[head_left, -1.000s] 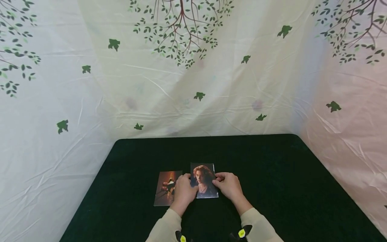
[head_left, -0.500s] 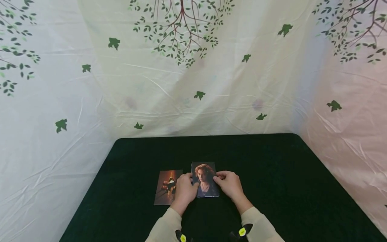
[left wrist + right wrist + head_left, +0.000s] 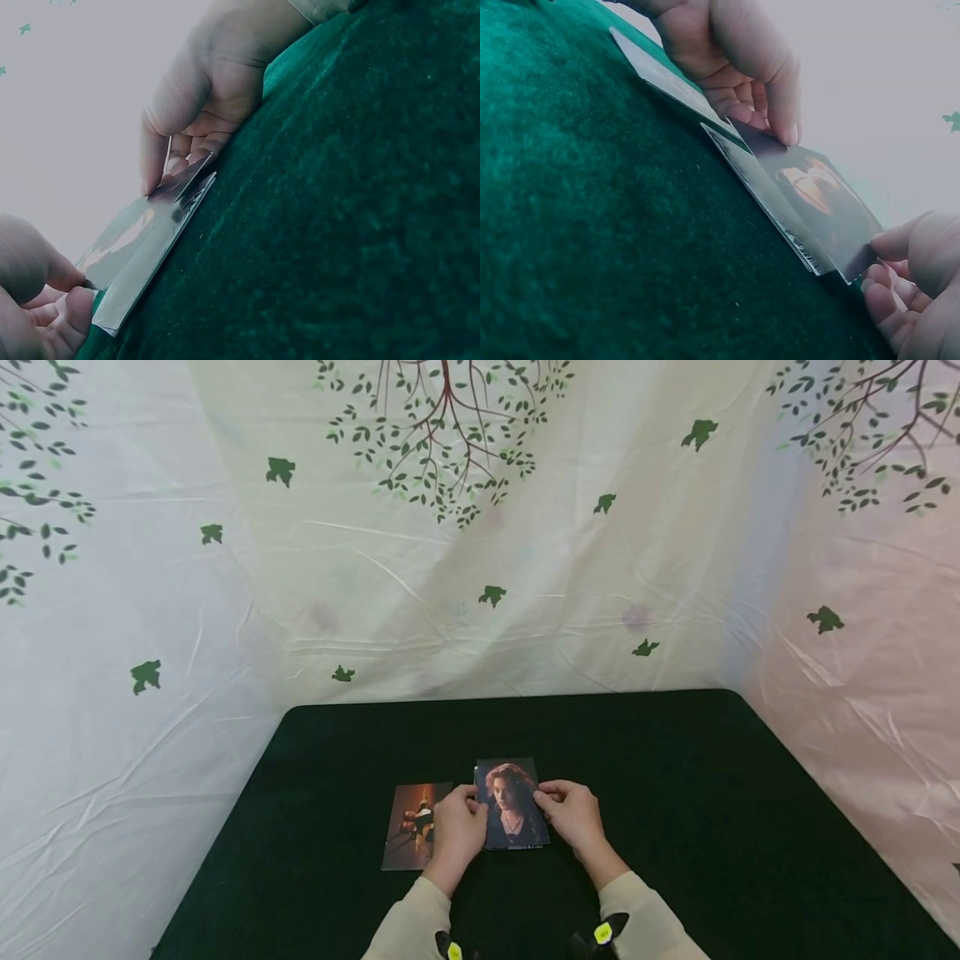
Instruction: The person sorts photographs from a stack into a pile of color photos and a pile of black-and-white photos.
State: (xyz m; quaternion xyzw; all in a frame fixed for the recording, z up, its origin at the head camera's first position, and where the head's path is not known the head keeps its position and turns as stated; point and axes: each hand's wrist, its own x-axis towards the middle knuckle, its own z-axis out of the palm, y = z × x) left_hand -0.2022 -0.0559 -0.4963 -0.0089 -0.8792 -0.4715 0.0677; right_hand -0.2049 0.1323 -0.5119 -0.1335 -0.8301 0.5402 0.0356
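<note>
Both hands hold a glossy picture card that shows a long-haired person in dark clothes. My left hand pinches its left edge between thumb and fingers; my right hand pinches the right edge. In the right wrist view this card is raised a little off a thin stack of cards, whose near edge sticks out from under it. Left of the stack lies a second picture card with a warm orange-brown scene, partly covered by my left hand in the head view.
A dark green velvety cloth covers the table. Behind and at both sides hangs a pale curtain printed with branches and green leaf shapes. Dark bands with yellow tags sit at both wrists.
The portrait card has shifted slightly right and away from me, and both hands have moved with it. My left thumb has drawn back from the picture to its edge. The left card stays put.
</note>
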